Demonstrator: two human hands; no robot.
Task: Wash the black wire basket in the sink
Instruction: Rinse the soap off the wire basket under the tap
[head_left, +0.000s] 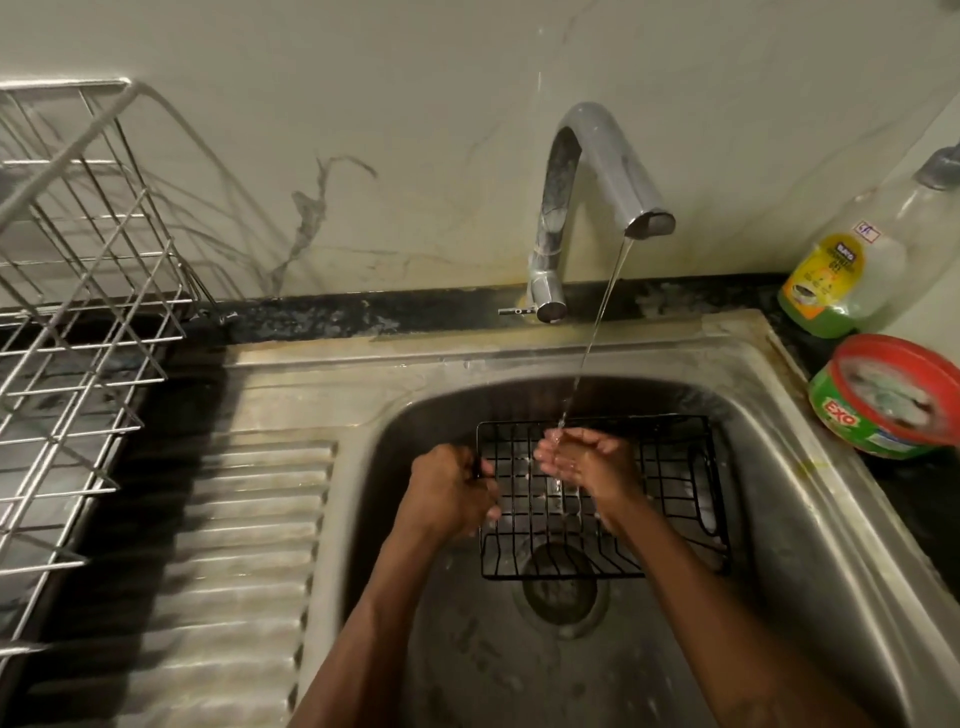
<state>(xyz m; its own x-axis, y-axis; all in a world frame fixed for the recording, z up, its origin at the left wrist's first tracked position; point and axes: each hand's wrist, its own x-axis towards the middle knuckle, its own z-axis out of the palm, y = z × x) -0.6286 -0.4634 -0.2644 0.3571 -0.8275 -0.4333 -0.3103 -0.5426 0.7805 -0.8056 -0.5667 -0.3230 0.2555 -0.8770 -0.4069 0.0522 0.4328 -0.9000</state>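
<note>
Obs: black wire basket (670, 467) sits in steel sink (779, 467), below tap (597, 171). The left hand (449, 491) grips its rim, fingers curled round wire. The right hand (582, 457) is cupped under the tap's stream (597, 322), fingers relaxed, empty. Advice: steady rim, rub wires, turn basket under tap.

The black wire basket (602, 499) fills the sink's (779, 467) far half; the near basin lies open.

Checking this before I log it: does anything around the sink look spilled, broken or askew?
Nothing stands out. The black wire basket is in the sink, gripped by the left hand; tap water lands on the cupped right hand.
</note>
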